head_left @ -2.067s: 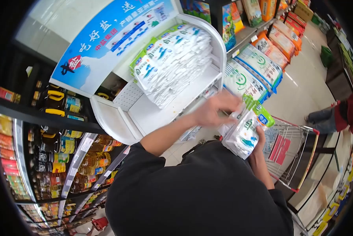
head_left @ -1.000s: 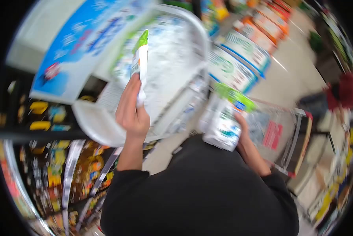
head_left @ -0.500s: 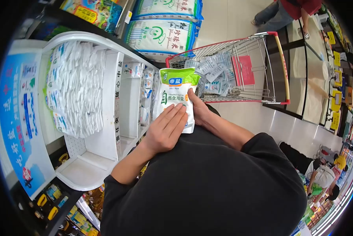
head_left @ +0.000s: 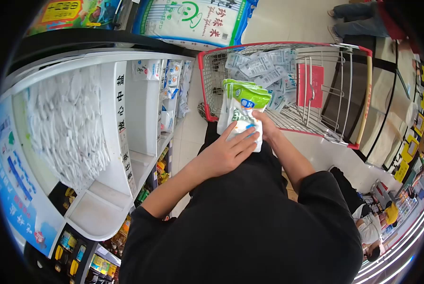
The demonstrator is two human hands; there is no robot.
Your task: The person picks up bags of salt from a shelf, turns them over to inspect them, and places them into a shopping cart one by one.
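Observation:
Between my two hands stands a small stack of white-and-green salt bags (head_left: pixel 246 92), tilted, with several green top edges showing. My right hand (head_left: pixel 267 127) grips the stack's right edge, its thumb on the front. Across the lower front lie the outstretched fingers of my left hand (head_left: pixel 231 149), pressing on the bags; its thumb is hidden. Just beyond the stack, a shopping cart (head_left: pixel 365 94) with red trim holds a heap of clear-and-white packets (head_left: pixel 264 66).
Left is a white shelf unit (head_left: pixel 98 208) with a dense row of white bags (head_left: pixel 72 128). A large rice sack (head_left: pixel 188 21) lies behind it. A dark display counter (head_left: pixel 346 85) stands past the cart. Other people are at the upper right (head_left: pixel 363 23) and lower right (head_left: pixel 370 227).
My hands and the salt bags have shifted right and down, closer to the cart. The stack has fanned, so more green tops show. The view has shifted, and the cart appears larger.

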